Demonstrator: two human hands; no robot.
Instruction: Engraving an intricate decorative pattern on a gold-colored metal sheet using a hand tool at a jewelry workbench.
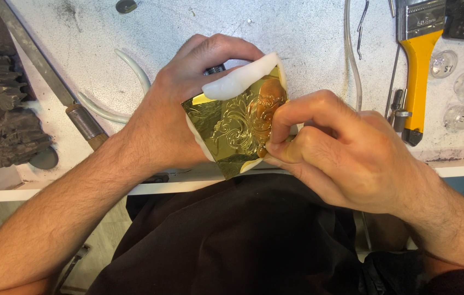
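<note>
The left hand (188, 104) hid a dark tool behind the white block (240, 82). The right hand (341, 153) covered the gold sheet's (232, 131) right edge. The yellow-handled brush (420, 65) was cut off at the far edge.

Gold foil (232, 131) – scrollwork embossed, white pad (240, 81), yellow-handled brush (420, 71)

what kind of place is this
Probably a craft workshop, perhaps for gilding or metal embossing. Both hands work a gold foil sheet with a raised scroll pattern at a stained white workbench, with a yellow-handled brush and dark carved pieces nearby.
</note>
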